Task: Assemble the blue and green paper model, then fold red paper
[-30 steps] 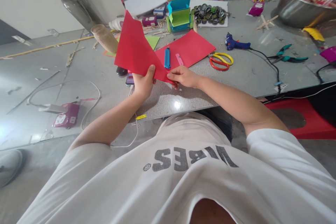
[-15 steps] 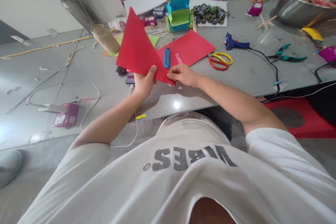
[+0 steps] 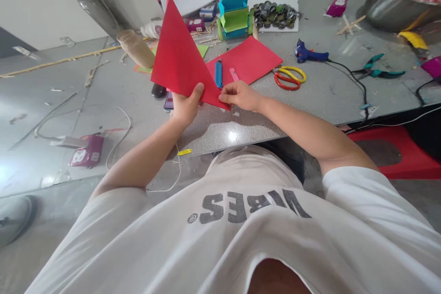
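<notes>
A red sheet (image 3: 177, 53) is held up off the table, its tall pointed end toward the back left. My left hand (image 3: 188, 104) grips its lower edge, thumb on top and fingers behind. At the sheet's narrow right corner, my right hand (image 3: 241, 95) pinches it between thumb and fingertips. Just behind my right hand are a blue cutter (image 3: 218, 73) and a small pink strip (image 3: 234, 74), beside another red sheet (image 3: 255, 59) lying flat. A phone (image 3: 168, 102) shows partly under the held sheet.
Scissors (image 3: 289, 78), a blue glue gun (image 3: 310, 54) and teal pliers (image 3: 377, 69) lie to the right. Behind stand a blue and green paper box (image 3: 234, 19), bottle caps (image 3: 275, 14) and a metal bowl (image 3: 399, 7). A tan bottle (image 3: 136, 49) stands left.
The held red sheet's tall point has shifted slightly up and left, and my left hand has moved slightly with it. My right hand keeps its pinch on the corner.
</notes>
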A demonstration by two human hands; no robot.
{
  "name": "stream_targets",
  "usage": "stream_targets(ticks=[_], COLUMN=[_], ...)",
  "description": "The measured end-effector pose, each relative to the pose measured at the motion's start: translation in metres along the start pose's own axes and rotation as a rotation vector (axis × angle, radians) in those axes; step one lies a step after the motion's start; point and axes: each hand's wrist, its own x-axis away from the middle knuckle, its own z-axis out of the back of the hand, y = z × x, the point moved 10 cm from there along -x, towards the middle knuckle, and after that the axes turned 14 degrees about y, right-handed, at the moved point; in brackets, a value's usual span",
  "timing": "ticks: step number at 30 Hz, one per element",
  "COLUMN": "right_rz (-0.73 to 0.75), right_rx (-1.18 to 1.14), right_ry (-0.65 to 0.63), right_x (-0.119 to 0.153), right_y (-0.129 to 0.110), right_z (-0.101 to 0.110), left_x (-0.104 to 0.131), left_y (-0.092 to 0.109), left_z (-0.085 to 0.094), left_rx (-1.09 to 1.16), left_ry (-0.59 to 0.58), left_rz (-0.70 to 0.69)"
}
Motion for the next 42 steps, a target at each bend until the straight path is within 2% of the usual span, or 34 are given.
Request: stream_targets(ticks=[6, 10, 14, 20, 23, 31, 42], right_rz=[-0.002, 0.025, 0.059, 0.093, 0.091, 0.079, 0.057], right_rx=[-0.017, -0.029, -0.032, -0.04, -0.036, 0.002, 0.01], right_ry=[0.012, 0.005, 0.017, -0.006, -0.024, 0.0, 0.003], right_x=[-0.002, -0.004, -0.005, -0.003, -0.002, -0.004, -0.002], right_y=[0.002, 0.003, 0.001, -0.003, -0.003, 0.002, 0.0], right_z=[0.002, 0.002, 0.004, 0.002, 0.0, 0.004, 0.002], left_x=[0.0, -0.001, 0.008, 0.038, 0.044, 0.04, 0.031], left_y=[-0.001, 0.004, 0.011, 0.024, 0.029, 0.014, 0.008], left_z=[0.0, -0.004, -0.017, -0.043, -0.049, -0.047, -0.04], left_rx=[-0.017, -0.005, 0.026, 0.056, 0.09, 0.137, 0.12], left_ry=[-0.006, -0.065, -0.191, -0.457, -0.522, -0.448, -0.367], left_rz=[-0.04, -0.053, -0.003, 0.097, 0.117, 0.229, 0.137])
